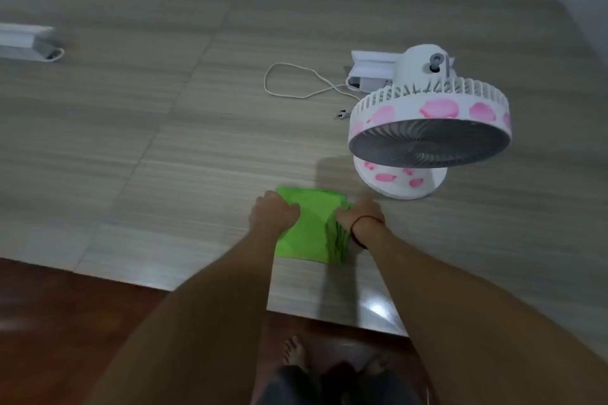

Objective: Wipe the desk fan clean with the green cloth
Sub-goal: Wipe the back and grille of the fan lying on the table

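Note:
A folded green cloth (311, 227) lies flat on the wood-grain table (164, 141) near its front edge. My left hand (273, 212) presses down on the cloth's left side. My right hand (360, 215), with a dark band at the wrist, grips the cloth's bunched right edge. The desk fan (427, 128), white with pink petal prints, stands upright on its round base just right of and behind the cloth, its grille tilted down toward me. Neither hand touches the fan.
The fan's white cord (296, 82) loops across the table behind it and ends in a loose plug (342, 114). A white box (371, 71) sits behind the fan. Another white box (26, 43) lies at far left. Dark floor and my feet show below the table edge.

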Action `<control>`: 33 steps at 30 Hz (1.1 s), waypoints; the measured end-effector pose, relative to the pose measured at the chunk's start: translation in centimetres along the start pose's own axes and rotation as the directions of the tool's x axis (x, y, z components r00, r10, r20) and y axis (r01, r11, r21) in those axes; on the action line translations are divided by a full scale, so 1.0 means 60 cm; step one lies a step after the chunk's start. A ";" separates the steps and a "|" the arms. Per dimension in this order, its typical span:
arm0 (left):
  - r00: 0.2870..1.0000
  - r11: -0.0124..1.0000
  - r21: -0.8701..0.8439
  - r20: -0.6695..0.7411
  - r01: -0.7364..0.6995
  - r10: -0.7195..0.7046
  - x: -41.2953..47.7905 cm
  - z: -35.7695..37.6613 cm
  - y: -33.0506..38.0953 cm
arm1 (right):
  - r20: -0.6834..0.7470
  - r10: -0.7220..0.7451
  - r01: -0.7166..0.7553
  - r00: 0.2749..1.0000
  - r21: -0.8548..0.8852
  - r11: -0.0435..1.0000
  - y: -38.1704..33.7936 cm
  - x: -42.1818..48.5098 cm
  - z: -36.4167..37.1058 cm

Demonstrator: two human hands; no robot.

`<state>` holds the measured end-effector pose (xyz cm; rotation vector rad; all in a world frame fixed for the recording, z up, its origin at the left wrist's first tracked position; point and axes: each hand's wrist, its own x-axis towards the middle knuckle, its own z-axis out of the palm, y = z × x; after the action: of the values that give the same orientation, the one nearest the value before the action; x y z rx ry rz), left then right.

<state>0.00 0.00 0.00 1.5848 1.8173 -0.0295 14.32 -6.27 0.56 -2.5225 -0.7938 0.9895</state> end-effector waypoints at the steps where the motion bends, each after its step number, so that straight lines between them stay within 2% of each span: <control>1: 1.000 0.998 -0.064 0.010 0.014 -0.014 0.005 0.004 0.000 | 0.000 0.024 -0.024 1.000 0.049 0.999 -0.001 0.003 0.001; 4: 0.997 0.977 -0.201 0.043 0.064 -0.057 0.007 0.010 0.005 | 0.013 0.112 -0.112 0.994 0.210 0.971 -0.005 0.011 0.003; 7: 0.999 0.994 -0.111 0.048 -0.006 0.011 0.008 0.023 0.009 | 0.112 0.125 -0.148 0.986 0.222 0.964 -0.013 0.011 0.006; 11: 0.993 0.992 -0.047 0.012 -0.115 0.116 0.011 0.019 0.009 | 0.124 -0.006 -0.006 0.992 0.099 0.995 -0.015 0.002 0.021; 17: 0.986 0.973 -0.169 -0.084 -0.159 0.147 0.005 -0.018 0.001 | 0.156 -0.172 0.118 0.973 0.306 0.945 -0.044 -0.021 0.018; 21: 0.945 0.929 -0.227 -0.223 -0.291 0.241 -0.017 -0.088 0.025 | 0.120 -0.250 0.193 0.961 0.356 0.914 -0.107 -0.045 0.002; 27: 0.855 0.882 -0.214 -0.420 -0.419 0.304 -0.038 -0.223 0.094 | -0.060 -0.392 0.383 0.918 0.388 0.838 -0.233 -0.086 -0.077; 33: 0.792 0.816 -0.246 -0.495 -0.523 0.359 -0.080 -0.308 0.176 | -0.215 -0.466 0.513 0.858 0.378 0.771 -0.301 -0.115 -0.177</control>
<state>0.14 6.91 20.68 1.7871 1.5616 0.9073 10.68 3.03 20.25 -1.8365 -1.0088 0.7332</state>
